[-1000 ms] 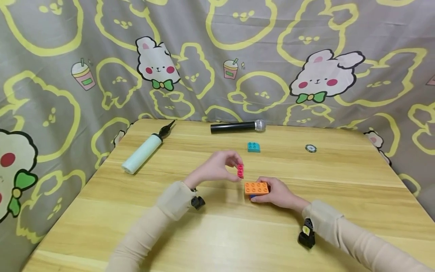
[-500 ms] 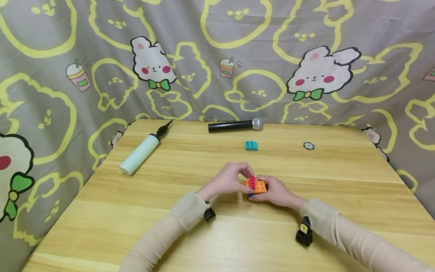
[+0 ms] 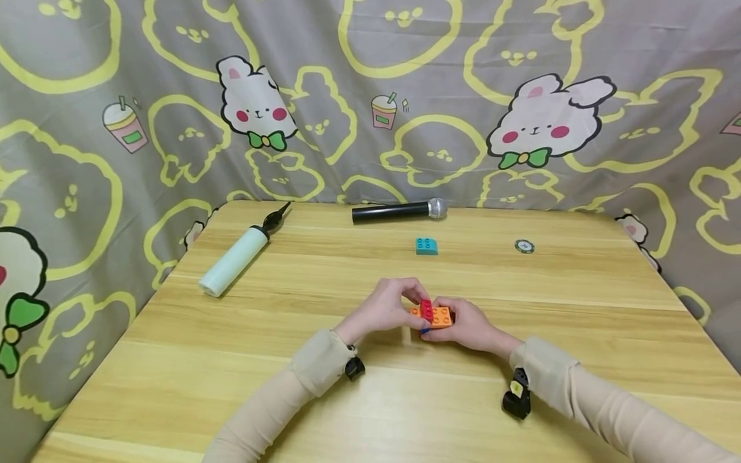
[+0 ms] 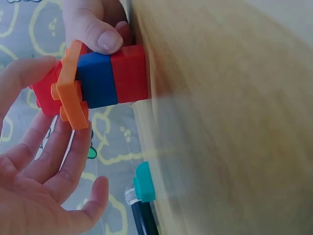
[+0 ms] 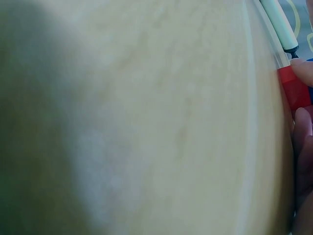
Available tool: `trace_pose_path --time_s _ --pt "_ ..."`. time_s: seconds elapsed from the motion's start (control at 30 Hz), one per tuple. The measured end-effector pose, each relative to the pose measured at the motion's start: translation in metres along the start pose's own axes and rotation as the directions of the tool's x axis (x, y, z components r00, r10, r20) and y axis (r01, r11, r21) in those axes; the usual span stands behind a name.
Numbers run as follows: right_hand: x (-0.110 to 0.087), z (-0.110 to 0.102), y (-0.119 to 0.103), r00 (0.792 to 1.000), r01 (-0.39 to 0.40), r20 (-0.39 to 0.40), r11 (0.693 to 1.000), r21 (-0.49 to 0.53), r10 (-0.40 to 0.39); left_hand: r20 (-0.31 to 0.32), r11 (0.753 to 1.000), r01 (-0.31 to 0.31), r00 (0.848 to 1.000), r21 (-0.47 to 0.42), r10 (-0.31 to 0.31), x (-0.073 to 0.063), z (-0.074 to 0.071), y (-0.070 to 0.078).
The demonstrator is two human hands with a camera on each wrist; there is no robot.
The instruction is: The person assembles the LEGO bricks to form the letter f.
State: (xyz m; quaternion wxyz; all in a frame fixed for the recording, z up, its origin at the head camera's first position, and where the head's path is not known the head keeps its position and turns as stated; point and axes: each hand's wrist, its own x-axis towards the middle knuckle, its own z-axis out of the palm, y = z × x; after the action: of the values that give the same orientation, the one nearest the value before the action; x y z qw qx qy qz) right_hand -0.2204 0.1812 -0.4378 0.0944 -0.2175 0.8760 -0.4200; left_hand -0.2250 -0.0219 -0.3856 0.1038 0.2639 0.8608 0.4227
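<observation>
The left hand (image 3: pixel 389 307) is pressing a small red brick (image 3: pixel 426 310) onto the orange plate (image 3: pixel 439 316) of the stack on the worktop (image 3: pixel 370 399), fingers pinching it, while the right hand (image 3: pixel 471 323) is gripping that stack; seating appears nearly complete, and the teal brick (image 3: pixel 426 246) is lying unused.

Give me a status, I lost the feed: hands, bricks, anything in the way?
Left hand pinches small red brick onto orange plate. Right hand grips the brick stack on the table. Teal brick sits apart, behind. Nothing in the way.
</observation>
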Motion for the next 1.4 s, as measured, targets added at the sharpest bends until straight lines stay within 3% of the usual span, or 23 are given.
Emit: trace_pose_path --time_s 0.67,0.93,1.4 --pt "0.0012 0.0014 0.0028 1.000 -0.026 -0.005 0.999 0.026 0.027 -0.023 0.998 -0.021 0.999 0.057 0.022 0.0018 -0.0031 0.0014" --pt "0.0030 0.0011 0.0015 1.000 -0.023 0.002 1.000 0.008 0.023 0.006 0.998 0.014 1.000 0.061 -0.014 0.0042 -0.0066 0.0007" --pt "0.0014 0.0016 -0.0015 1.000 -0.005 -0.005 1.000 0.013 0.005 0.040 0.997 -0.021 0.999 0.073 0.018 0.0025 -0.0011 0.0008"
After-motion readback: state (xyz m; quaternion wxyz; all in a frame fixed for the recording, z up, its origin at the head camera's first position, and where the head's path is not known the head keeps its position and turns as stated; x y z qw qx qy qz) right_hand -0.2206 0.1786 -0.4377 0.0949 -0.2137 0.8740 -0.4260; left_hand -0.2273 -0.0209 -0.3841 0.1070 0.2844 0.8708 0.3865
